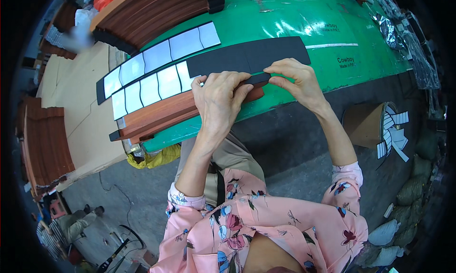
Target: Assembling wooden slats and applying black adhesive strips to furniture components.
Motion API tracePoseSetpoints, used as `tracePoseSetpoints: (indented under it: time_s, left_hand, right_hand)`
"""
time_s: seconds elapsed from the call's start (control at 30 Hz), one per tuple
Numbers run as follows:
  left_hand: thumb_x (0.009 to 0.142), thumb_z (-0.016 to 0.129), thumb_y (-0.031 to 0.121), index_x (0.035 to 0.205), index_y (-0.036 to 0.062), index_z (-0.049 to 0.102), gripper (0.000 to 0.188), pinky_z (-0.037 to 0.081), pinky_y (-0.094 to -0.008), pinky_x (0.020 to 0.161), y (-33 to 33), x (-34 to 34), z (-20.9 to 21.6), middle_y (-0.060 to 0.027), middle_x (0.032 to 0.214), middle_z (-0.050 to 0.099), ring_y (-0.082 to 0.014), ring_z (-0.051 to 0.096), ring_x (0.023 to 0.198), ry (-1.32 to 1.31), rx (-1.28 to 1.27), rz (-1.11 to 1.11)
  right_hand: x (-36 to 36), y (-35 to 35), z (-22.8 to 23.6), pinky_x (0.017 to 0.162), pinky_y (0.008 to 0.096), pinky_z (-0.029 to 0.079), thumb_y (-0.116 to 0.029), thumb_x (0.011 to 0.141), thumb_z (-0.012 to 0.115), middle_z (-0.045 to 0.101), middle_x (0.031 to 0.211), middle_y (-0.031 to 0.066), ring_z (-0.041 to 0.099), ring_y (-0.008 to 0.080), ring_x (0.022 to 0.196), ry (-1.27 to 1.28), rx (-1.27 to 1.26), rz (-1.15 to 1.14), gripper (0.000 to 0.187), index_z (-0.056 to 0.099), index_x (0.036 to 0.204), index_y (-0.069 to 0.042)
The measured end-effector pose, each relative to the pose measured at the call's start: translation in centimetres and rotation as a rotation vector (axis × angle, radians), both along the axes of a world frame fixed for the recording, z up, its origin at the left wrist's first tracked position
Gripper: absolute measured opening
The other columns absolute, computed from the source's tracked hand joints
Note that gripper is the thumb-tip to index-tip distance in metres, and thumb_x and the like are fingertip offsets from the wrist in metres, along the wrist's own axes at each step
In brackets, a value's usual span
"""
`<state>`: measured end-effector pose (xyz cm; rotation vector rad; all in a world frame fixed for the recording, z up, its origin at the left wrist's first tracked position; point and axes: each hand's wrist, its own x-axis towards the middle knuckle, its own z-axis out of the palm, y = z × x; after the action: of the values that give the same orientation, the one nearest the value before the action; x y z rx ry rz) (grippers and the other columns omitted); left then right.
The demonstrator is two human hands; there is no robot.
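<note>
A reddish-brown, wood-look moulding (164, 114) lies along the near edge of the green-covered table, its far end under my hands. At that end is a small black strip (259, 78). My left hand (219, 99) is closed on the strip and the moulding, thumb on the near side and fingers over the top. My right hand (295, 80) pinches the strip's right end between thumb and fingertips. Just beyond lies a wide black sheet (249, 55), plain side up. Beside it are white-backed strips (152, 90), and farther off another black-edged row of white-backed pieces (161, 54).
Stacked brown mouldings (152, 16) stand at the back left, with another stack (45, 144) at the far left. The green table cover (327, 45) reaches right. A brown bin (365, 125) of white offcuts stands on the floor. Another person (61, 228) is at lower left.
</note>
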<state>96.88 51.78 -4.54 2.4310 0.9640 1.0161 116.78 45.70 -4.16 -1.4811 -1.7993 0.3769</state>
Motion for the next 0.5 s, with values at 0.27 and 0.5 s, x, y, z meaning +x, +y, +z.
tracePoseSetpoints:
  time_s: [0.27, 0.5]
  left_hand:
    - [0.065, 0.062, 0.018, 0.083, 0.0152, 0.063, 0.019, 0.039, -0.0309, 0.059, -0.7, -1.1, -2.2, 0.0032, 0.069, 0.056, -0.0135, 0.056, 0.062, -0.16, 0.346, 0.026]
    - [0.067, 0.061, 0.018, 0.086, 0.0109, 0.062, 0.021, 0.037, -0.0315, 0.061, -1.2, -0.9, -2.5, 0.0007, 0.071, 0.051, -0.0148, 0.051, 0.066, -0.118, 0.471, 0.078]
  right_hand:
    - [-2.9, -1.4, -1.1, 0.076, 0.0345, 0.047, 0.004, 0.076, 0.063, 0.062, 0.096, 0.0119, 0.059, 0.0267, 0.089, -0.199, 0.139, -0.101, 0.027, 0.065, 0.102, -0.004]
    - [-3.0, -1.6, -4.2, 0.077, 0.0381, 0.048, 0.005, 0.079, 0.061, 0.058, 0.11, 0.0137, 0.058, 0.0299, 0.096, -0.289, 0.34, -0.052, 0.031, 0.061, 0.109, 0.0]
